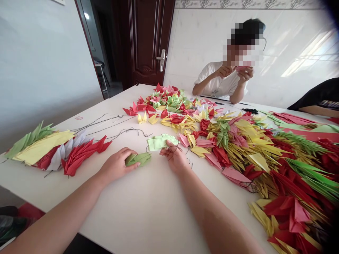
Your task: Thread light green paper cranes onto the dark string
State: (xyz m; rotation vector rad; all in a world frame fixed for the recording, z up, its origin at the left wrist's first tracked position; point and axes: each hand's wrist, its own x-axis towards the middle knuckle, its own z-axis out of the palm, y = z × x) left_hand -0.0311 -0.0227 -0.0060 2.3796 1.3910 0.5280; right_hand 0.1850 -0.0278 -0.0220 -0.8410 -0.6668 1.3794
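The left hand (116,165) rests on the white table (148,208) near the middle of its near edge, fingers curled over a folded green paper piece (139,159) and pressing it flat against the surface. The right hand (174,157) lies just beside it, toward the centre of the table, with thumb and fingers pinched on the near edge of a light green folded paper stack (160,142); a thin dark thread (129,131) loops around this stack and trails off toward the far left edge. The two green items lie close together but apart, both on the bare strip between the paper heaps. At the left edge of the table lies a strung row of paper cranes (57,150) in green, yellow, white and red. The right half of the table, from the far edge to the near right corner, carries a large heap of paper cranes (254,151) in red, yellow, pink and green. A person in a white shirt (219,83) sits at the far edge, both hands raised and holding a pink paper. Another person's dark sleeve (317,95) rests at the far right corner. A dark wooden door (148,38) stands behind the table.
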